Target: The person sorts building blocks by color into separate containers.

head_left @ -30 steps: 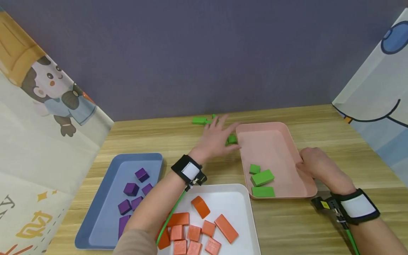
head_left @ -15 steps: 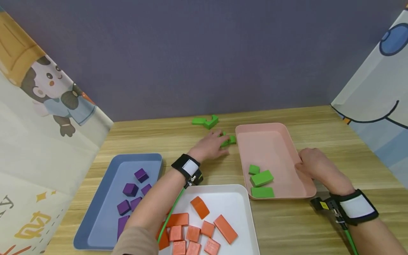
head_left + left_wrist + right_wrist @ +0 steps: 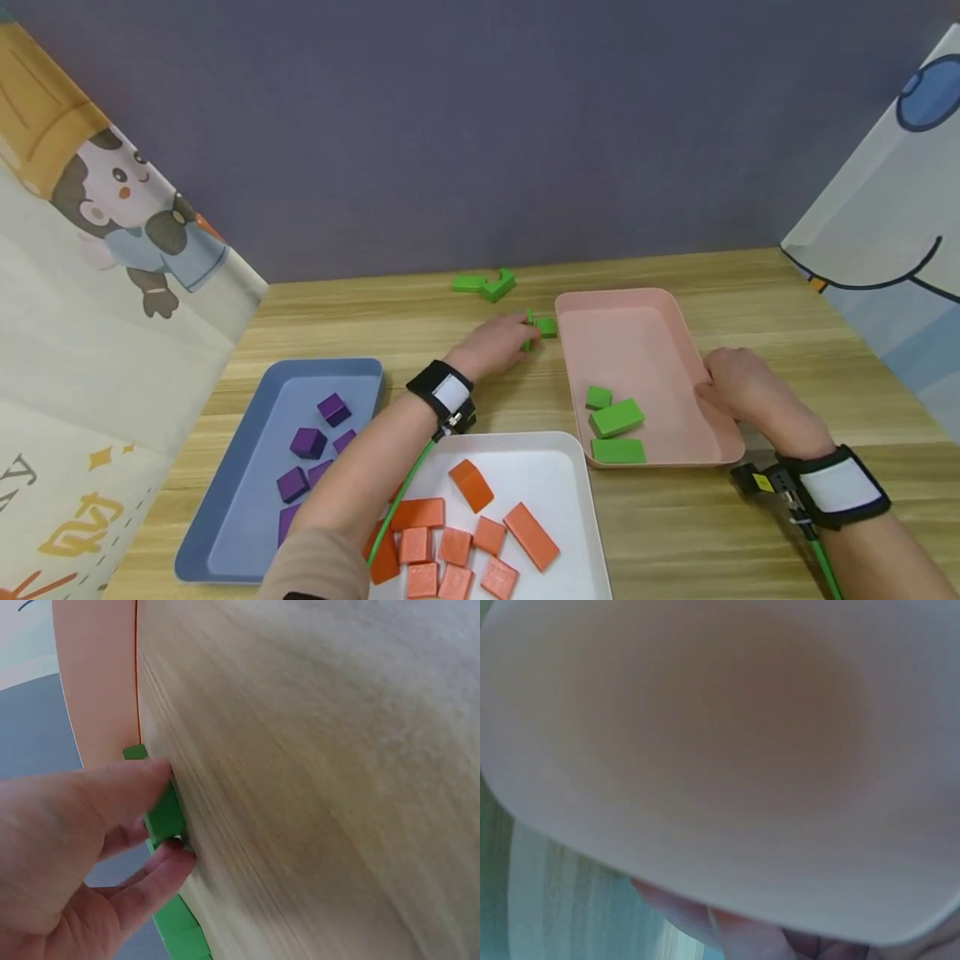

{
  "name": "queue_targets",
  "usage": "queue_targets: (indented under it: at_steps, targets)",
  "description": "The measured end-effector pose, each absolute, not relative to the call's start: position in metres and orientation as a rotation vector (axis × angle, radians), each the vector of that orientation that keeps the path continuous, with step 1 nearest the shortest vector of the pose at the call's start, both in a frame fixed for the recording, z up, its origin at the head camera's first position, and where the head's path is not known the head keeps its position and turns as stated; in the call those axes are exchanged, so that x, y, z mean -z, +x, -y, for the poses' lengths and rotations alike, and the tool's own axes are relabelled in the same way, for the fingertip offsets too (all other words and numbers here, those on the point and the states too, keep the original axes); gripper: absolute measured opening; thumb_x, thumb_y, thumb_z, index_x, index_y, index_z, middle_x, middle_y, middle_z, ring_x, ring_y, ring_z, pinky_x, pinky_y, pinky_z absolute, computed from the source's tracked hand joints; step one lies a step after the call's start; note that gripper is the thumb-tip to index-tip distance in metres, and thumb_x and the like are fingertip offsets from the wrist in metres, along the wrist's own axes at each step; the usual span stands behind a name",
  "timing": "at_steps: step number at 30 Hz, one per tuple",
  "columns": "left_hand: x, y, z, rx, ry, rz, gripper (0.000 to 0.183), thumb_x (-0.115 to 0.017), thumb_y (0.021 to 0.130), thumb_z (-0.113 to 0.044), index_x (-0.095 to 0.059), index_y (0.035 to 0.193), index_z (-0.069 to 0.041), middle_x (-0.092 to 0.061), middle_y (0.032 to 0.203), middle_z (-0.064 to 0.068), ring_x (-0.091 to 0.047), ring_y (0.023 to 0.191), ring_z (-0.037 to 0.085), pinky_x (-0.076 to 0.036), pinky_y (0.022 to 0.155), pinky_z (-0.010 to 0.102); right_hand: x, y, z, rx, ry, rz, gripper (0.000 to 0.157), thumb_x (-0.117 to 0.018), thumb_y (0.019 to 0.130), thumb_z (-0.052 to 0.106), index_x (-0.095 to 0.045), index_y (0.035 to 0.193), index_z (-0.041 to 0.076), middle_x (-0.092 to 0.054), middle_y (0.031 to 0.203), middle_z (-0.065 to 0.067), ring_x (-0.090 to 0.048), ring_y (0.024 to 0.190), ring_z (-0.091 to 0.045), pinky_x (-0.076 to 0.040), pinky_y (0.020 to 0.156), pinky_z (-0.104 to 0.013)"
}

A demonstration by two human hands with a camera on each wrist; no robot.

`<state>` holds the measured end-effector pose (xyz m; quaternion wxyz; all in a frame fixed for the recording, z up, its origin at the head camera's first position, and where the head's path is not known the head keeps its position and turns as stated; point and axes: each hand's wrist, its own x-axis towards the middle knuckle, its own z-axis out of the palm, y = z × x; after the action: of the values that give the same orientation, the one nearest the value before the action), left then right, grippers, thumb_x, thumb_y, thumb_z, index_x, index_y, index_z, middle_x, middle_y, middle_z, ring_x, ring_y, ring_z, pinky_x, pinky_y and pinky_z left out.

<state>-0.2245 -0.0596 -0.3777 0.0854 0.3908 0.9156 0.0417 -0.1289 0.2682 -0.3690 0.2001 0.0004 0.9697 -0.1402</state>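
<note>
My left hand (image 3: 491, 346) pinches a green block (image 3: 166, 815) on the wooden tabletop, thumb on one side and fingers on the other in the left wrist view. A second green block (image 3: 547, 327) lies just right of the fingertips, close to the pink tray (image 3: 626, 346). Inside that tray, several green blocks (image 3: 617, 418) sit near its front left corner. My right hand (image 3: 757, 396) grips the pink tray's right rim; the right wrist view shows its fingers (image 3: 746, 934) below the tray wall.
More green blocks (image 3: 498, 286) lie at the back of the table (image 3: 360, 321) by the dark wall. A blue tray (image 3: 213, 533) with several purple blocks (image 3: 307, 444) stands left. At the front is a white tray (image 3: 558, 475) with several orange blocks (image 3: 532, 537), partly under my left forearm.
My left hand has drawn back from beside the pink tray's left rim, lowered and closed its fingers on a green block. The right hand and the trays stay where they were.
</note>
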Motion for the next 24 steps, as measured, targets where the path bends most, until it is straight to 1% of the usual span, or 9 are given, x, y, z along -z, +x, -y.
queue_targets:
  at_steps: [4, 8, 11, 14, 17, 20, 24]
  targets:
    - [0.378, -0.223, 0.063, -0.144, 1.132, -2.725, 0.023, -0.065, 0.089, -0.015, -0.067, 0.112, -0.017, -0.060, 0.114, 0.002, -0.055, 0.107, 0.017, -0.046, 0.096, 0.031, 0.369, -0.128, -0.267, 0.394, -0.001, -2.711, 0.015, -0.054, 0.088, 0.009, -0.062, 0.083, -0.003, -0.054, 0.066, -0.008, -0.052, 0.056, -0.018, -0.042, 0.048, -0.028]
    - [0.375, -0.221, 0.067, -0.192, 1.105, -2.755, 0.023, -0.063, 0.091, -0.014, -0.067, 0.113, -0.017, -0.061, 0.115, 0.002, -0.055, 0.108, 0.017, -0.048, 0.093, 0.030, 0.370, -0.128, -0.267, 0.392, 0.008, -2.710, 0.015, -0.055, 0.088, 0.008, -0.062, 0.085, -0.005, -0.054, 0.068, -0.009, -0.052, 0.057, -0.018, -0.043, 0.049, -0.028]
    - [0.368, -0.217, 0.064, -0.251, 1.110, -2.769, 0.024, -0.061, 0.092, -0.013, -0.068, 0.115, -0.014, -0.061, 0.114, 0.004, -0.054, 0.108, 0.017, -0.048, 0.092, 0.030, 0.370, -0.129, -0.266, 0.390, 0.007, -2.716, 0.015, -0.055, 0.088, 0.008, -0.062, 0.086, -0.005, -0.054, 0.068, -0.009, -0.052, 0.058, -0.018, -0.042, 0.049, -0.028]
    - [0.358, -0.212, 0.055, -0.269, 1.168, -2.776, 0.024, -0.061, 0.092, -0.014, -0.068, 0.115, -0.012, -0.059, 0.109, 0.005, -0.054, 0.101, 0.017, -0.048, 0.087, 0.028, 0.370, -0.129, -0.267, 0.391, 0.009, -2.716, 0.015, -0.055, 0.088, 0.007, -0.062, 0.086, -0.005, -0.054, 0.068, -0.009, -0.052, 0.058, -0.018, -0.042, 0.049, -0.028]
    - [0.347, -0.203, 0.041, -0.283, 1.233, -2.767, 0.023, -0.061, 0.092, -0.016, -0.068, 0.115, -0.013, -0.058, 0.108, 0.005, -0.054, 0.098, 0.015, -0.048, 0.084, 0.026, 0.370, -0.128, -0.267, 0.390, 0.017, -2.713, 0.015, -0.055, 0.088, 0.007, -0.062, 0.087, -0.006, -0.054, 0.068, -0.009, -0.052, 0.058, -0.018, -0.042, 0.049, -0.028]
    - [0.335, -0.191, 0.028, -0.260, 1.312, -2.740, 0.022, -0.060, 0.093, -0.017, -0.066, 0.115, -0.015, -0.057, 0.110, 0.003, -0.056, 0.097, 0.013, -0.048, 0.083, 0.022, 0.369, -0.127, -0.267, 0.392, 0.023, -2.709, 0.016, -0.055, 0.089, 0.008, -0.062, 0.087, -0.006, -0.054, 0.068, -0.009, -0.052, 0.058, -0.018, -0.042, 0.049, -0.028]
    - [0.320, -0.174, 0.011, -0.208, 1.460, -2.698, 0.022, -0.059, 0.094, -0.019, -0.066, 0.115, -0.018, -0.056, 0.108, 0.001, -0.053, 0.093, 0.010, -0.046, 0.082, 0.018, 0.368, -0.126, -0.268, 0.398, -0.028, -2.752, 0.015, -0.055, 0.087, 0.008, -0.061, 0.081, -0.004, -0.053, 0.066, -0.009, -0.051, 0.056, -0.018, -0.041, 0.048, -0.028]
